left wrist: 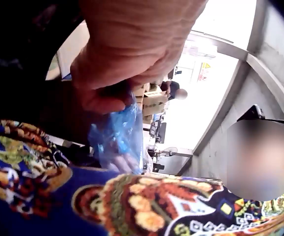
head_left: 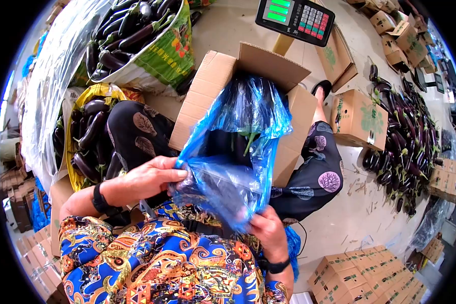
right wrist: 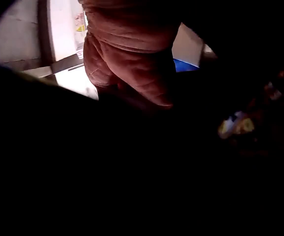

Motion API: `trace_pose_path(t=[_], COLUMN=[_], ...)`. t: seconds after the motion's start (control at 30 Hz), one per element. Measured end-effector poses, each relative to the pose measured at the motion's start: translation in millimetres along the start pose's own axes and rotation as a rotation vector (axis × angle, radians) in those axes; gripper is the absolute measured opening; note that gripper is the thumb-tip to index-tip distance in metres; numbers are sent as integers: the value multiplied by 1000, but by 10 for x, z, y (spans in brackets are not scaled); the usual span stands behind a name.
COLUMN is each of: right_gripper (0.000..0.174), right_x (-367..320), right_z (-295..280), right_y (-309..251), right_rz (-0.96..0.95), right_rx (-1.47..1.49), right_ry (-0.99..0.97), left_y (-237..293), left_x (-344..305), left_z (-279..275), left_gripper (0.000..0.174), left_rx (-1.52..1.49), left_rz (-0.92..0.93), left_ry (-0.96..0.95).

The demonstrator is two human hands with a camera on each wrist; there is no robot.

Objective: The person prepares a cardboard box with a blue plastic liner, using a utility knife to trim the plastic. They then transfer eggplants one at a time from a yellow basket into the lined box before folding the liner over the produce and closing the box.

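An open cardboard box (head_left: 203, 96) stands between the person's legs, its flaps spread. Lining it is a blue plastic bag (head_left: 223, 177), whose near edge is pulled up toward the person. Dark eggplants (head_left: 240, 101) lie inside, partly covered by the film, with a green stem showing in the middle. The left hand (head_left: 154, 177) pinches the bag's edge at the left between thumb and fingers. At the lower right, the right hand (head_left: 269, 233) grips the other end of that edge. The left wrist view shows the blue film hanging beneath the left hand (left wrist: 127, 54); the right wrist view is mostly dark.
A digital scale display (head_left: 296, 20) stands beyond the box. Eggplants fill a large sack (head_left: 164, 55) and a yellow bag (head_left: 78, 137) at the left. To the right are a closed carton (head_left: 359, 119) and a heap of eggplants (head_left: 408, 137). Stacked cartons (head_left: 365, 276) stand lower right.
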State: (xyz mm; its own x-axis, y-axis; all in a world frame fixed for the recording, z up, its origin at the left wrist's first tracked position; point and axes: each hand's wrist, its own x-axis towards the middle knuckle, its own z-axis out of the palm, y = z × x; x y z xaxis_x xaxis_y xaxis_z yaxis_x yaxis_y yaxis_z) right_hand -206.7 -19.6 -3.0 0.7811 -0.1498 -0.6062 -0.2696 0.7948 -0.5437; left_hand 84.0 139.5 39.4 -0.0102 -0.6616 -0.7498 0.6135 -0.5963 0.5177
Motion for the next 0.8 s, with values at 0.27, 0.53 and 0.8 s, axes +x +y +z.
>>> trace_pose_path(t=[0.27,0.53,0.8], right_gripper=[22,68,30], right_x=[302,808,949], right_z=[-127,9,-167], right_y=[-927,-488,-429], right_rz=[-689,-635,-746], right_rx=[-49,-860,-887], right_ry=[180,106,7], left_y=[796,542,1313], left_x=[347,924,1372], left_z=[108,609,838], left_gripper=[19,12,44], left_rx=[857,1163,1124], left_rz=[521,994,915], left_ry=[-9,-258,85])
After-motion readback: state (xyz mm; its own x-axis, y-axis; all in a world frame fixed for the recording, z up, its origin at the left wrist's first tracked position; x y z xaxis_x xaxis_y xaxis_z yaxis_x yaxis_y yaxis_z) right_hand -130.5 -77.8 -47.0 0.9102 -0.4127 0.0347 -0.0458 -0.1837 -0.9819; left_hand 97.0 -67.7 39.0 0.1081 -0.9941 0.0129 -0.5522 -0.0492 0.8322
